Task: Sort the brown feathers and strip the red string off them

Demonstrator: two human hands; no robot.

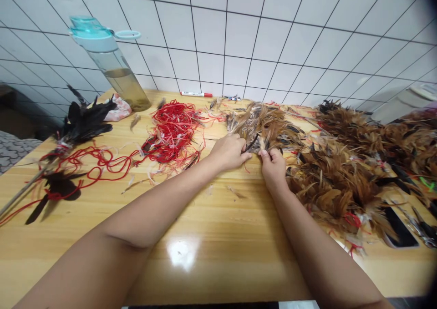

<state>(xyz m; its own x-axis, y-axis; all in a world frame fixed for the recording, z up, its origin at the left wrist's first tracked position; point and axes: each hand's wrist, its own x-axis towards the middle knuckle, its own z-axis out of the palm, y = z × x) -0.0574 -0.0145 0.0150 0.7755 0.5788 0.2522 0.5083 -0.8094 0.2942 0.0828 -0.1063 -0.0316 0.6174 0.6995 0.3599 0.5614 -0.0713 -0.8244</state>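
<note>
Both of my arms reach across a glossy wooden table [191,236] to a heap of brown feathers [269,124]. My left hand [229,152] is closed, pinching a dark feather [251,143] at the heap's near edge. My right hand [273,165] is closed too, its fingers pinched on feathers right beside the left. A larger mass of brown feathers [344,163] spreads to the right of my right hand. A tangle of red cord [172,131] lies to the left of my left hand.
A tilted clear water bottle [112,63] with a teal lid stands at the back left. A black feather bundle [83,120] on a stick and loose red cord [92,163] lie at the left. A red marker [196,94] rests by the tiled wall. Scissors [421,227] and a dark phone [399,229] lie at the right.
</note>
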